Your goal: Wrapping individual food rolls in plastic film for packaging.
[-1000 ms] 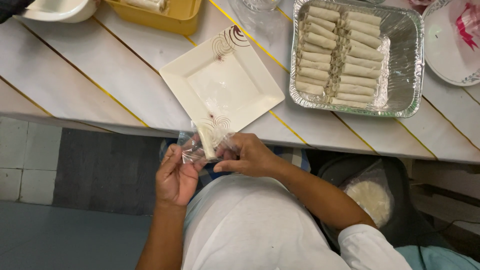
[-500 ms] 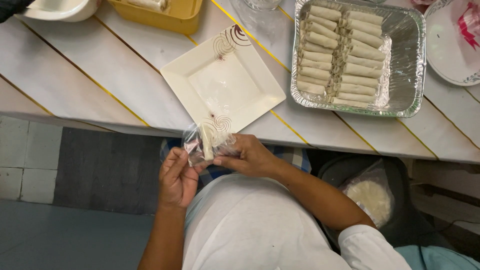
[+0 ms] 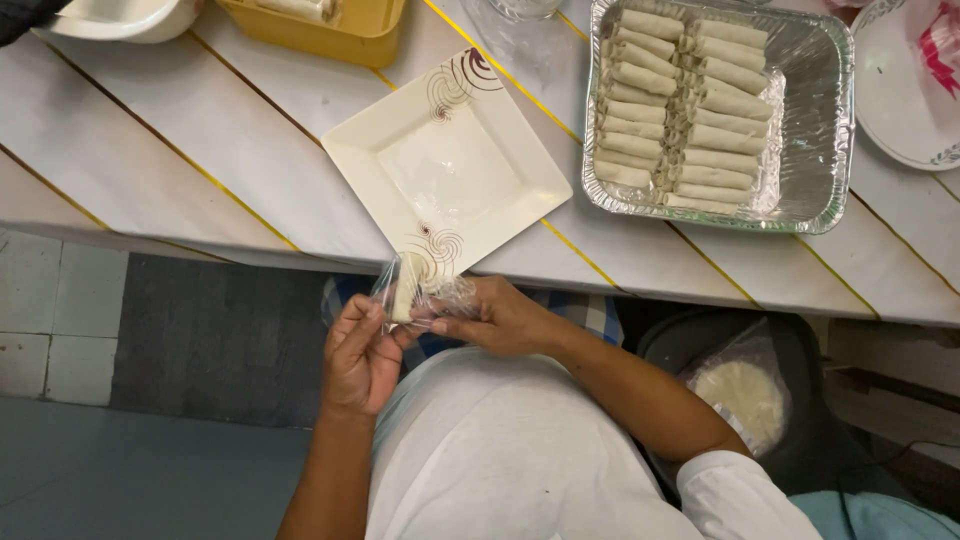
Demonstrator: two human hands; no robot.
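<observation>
Clear plastic wrap (image 3: pixel 432 292) is pinched taut by left hand (image 3: pixel 360 358) and right hand (image 3: pixel 497 317), steadying the roll (image 3: pixel 406 288) inside.

A clear plastic bag (image 3: pixel 420 293) (pale roll inside) at the table edge; another, whitish-filled (image 3: pixel 742 388), lower right.

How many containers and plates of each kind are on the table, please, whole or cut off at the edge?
Square cream plate: 1
Foil tray of rolls: 1
Yellow container: 1
Round white plate: 1
White bowl: 1
Total: 5
</observation>
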